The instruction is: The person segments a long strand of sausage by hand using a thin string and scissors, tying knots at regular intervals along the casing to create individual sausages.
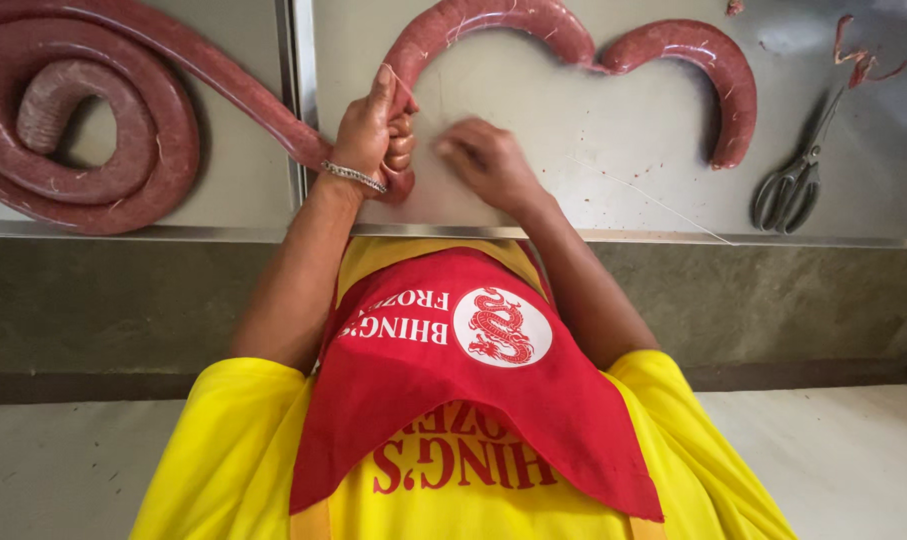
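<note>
— Left hand [373, 135]? Closed round the sausage [253, 95] at a pinch point, seemingly to hold it taut on the steel table [613, 170]

— Right hand [485, 160]? Fingers curled, pulling thin string [663, 205]; grip unclear. Scissors [793, 185] parked right, within reach, coil [83, 120] kept left

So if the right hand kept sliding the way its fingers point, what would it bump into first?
Probably the left hand, which grips the red sausage right beside it. The right hand points sideways at it over the steel table.
</note>
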